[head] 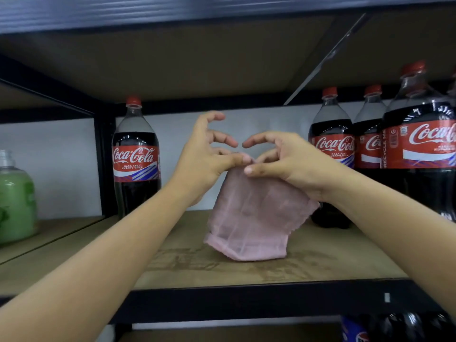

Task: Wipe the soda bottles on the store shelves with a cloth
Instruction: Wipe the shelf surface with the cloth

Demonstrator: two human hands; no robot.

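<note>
Black metal rack (103, 154) with brown board shelves. Middle shelf (271, 270) worn, with pale scuff marks near the front edge. Above, underside of the upper shelf (172, 58), brown, crossed by a diagonal metal brace (328, 58). Behind, plain white wall (259, 124), evenly lit, no strong shadows. At left, a neighbouring bay (49, 233) with a green jar (16, 196), blurred. Below the front rail (246, 302), a lower shelf, dim.

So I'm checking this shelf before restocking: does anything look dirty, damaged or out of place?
Yes: the brown wooden shelf board carries smeared streaks and marks in front of the hanging pink cloth. The red-labelled cola bottles stand upright, none visibly damaged.
</note>
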